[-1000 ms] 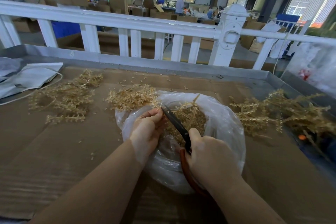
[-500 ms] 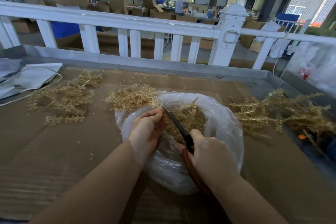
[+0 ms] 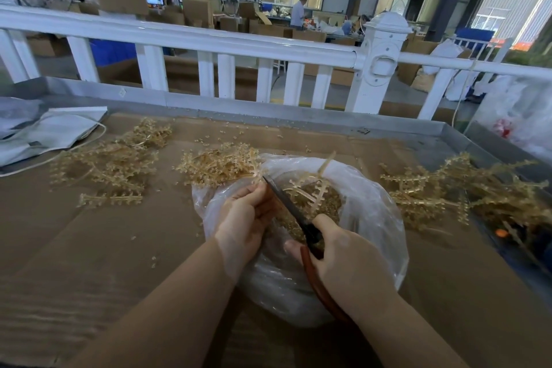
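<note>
Cardboard-lined table (image 3: 89,248) behind a white railing (image 3: 209,45), warehouse boxes (image 3: 197,10) beyond, with loose sprigs (image 3: 113,164) scattered about. Over the clear bag (image 3: 373,218), the left hand (image 3: 245,218) pinches one golden sprig (image 3: 318,188) - the right hand (image 3: 346,263) grips the scissors (image 3: 286,203), blade tip just beside the left fingertips (image 3: 260,187).

Clear plastic bag (image 3: 373,218) sits centre-front on the brown cardboard sheet (image 3: 89,248) lining the grey metal tray (image 3: 268,112). Left hand (image 3: 242,227) is at the bag's left rim, right hand (image 3: 355,266) at its near side gripping the dark-bladed scissors (image 3: 286,203). Blades run up-left across the bag mouth to the left fingertips. Tan plastic sprue branch (image 3: 316,191) is pinched there, lying over the bag, right of the blades. Sprue piles: far-left pile (image 3: 104,164), middle pile (image 3: 218,161) touching the bag's rear-left edge, right pile (image 3: 463,194). Pale folded cloth (image 3: 44,131) is at the left edge. White rail fence (image 3: 209,42) stands behind the tray.
</note>
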Available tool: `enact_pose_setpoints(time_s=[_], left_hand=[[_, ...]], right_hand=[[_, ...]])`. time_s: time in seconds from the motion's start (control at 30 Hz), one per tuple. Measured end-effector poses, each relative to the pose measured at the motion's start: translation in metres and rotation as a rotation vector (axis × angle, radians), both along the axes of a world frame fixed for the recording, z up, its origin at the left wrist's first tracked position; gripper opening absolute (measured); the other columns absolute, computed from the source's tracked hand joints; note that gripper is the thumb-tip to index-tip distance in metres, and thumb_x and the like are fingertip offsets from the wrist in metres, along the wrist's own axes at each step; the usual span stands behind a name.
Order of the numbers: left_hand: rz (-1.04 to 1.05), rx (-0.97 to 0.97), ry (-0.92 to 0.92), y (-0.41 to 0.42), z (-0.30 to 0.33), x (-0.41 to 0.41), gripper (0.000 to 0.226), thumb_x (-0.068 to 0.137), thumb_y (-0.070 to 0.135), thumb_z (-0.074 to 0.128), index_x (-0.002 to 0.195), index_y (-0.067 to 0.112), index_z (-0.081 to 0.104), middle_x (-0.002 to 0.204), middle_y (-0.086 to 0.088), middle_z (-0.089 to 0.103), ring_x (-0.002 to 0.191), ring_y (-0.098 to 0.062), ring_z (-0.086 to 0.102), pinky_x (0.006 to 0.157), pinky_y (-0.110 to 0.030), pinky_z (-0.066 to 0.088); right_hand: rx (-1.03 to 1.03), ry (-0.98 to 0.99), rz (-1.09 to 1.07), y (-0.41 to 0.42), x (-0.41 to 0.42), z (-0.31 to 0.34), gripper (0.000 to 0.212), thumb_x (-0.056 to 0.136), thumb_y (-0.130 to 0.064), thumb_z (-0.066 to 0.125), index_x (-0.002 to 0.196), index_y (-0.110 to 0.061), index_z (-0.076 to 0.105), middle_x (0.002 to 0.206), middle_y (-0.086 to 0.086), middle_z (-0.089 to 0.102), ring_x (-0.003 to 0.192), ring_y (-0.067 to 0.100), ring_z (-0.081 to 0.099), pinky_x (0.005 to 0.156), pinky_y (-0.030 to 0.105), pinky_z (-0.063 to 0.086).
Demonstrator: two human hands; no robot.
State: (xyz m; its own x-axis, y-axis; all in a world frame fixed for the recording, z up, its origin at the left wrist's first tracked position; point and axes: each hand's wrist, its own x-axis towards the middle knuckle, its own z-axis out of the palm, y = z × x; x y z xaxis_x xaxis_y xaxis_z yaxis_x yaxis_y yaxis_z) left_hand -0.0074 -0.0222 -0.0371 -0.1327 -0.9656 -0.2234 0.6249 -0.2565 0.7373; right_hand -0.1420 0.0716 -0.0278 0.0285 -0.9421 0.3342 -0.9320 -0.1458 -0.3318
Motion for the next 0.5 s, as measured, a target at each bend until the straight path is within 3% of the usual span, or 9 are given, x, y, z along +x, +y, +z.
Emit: enact_pose_setpoints(time_s=[0.5], left_hand=[[-0.014,-0.095,-0.003,0.0017,-0.0041,-0.0012,0.014,0.091,0.002,0.053,0.079,0.002,0.061,0.060,-0.003,0.064,0.053,-0.008,0.062,0.055,-0.016,0.053]], right_hand=[[-0.001,0.061,-0.016,-0.0039,-0.0053,-0.0007,0.037,0.083,-0.071,0.038,0.089,-0.034,0.039,0.075,-0.011,0.058,0.070,0.007,0.056,0.062,0.021,0.043]])
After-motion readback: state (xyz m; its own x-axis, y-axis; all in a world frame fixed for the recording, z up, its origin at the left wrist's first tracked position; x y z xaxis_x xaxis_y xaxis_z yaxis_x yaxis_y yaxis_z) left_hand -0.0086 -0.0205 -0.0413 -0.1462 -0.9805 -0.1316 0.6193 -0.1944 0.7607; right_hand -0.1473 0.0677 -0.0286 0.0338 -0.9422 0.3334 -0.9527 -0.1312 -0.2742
